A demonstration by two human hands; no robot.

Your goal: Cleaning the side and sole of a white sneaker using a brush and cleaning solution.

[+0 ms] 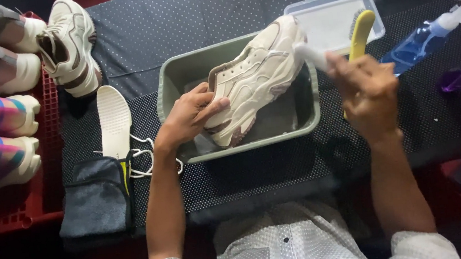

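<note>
Head view: left hand fingers clamped on cream sneaker, tilted over green basin to catch drips — right hand fingers wrapped round yellow-handled brush at toe

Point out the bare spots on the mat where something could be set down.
Free: the dotted mat behind the green tub, and the strip between the tub's front wall and the person. Crowded: left, with sneakers, insole and grey cloth; right, with spray bottle, clear tray and right hand.
</note>
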